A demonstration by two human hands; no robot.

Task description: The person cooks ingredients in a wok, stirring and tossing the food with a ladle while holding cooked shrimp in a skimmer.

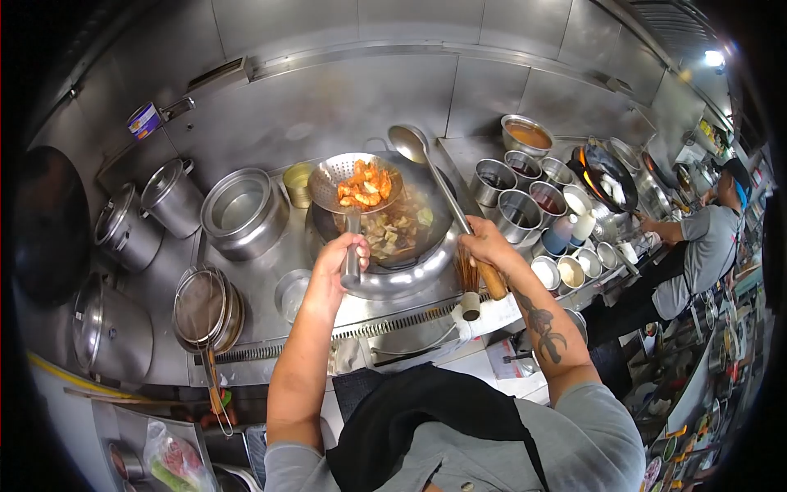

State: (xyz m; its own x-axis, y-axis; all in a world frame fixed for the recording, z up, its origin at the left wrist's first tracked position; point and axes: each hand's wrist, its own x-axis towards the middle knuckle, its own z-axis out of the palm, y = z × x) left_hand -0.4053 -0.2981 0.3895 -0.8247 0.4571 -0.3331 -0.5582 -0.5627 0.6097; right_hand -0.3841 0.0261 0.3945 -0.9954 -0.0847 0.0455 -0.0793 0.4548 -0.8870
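Observation:
My left hand [343,256] is closed round the handle of a perforated strainer ladle [332,184]. Orange-red cooked pieces, which look like shrimp [366,184], lie in its bowl. The strainer is over a large wok [438,221], where chopped food [393,232] sits in liquid. With my right hand [485,246] I grip the wooden-ended handle of a long metal wok ladle [408,143]. The ladle's bowl is raised beside the strainer, above the wok's far right side. A bamboo brush [468,283] is just below my right hand, apart from the ladle.
Metal containers of dark sauces [518,209] and a bowl of brown liquid [529,135] stand right of the wok. At left are a large pot [244,215], lidded pots [172,193] and stacked mesh strainers [201,305]. Another person [697,246] works at a flaming wok [602,176].

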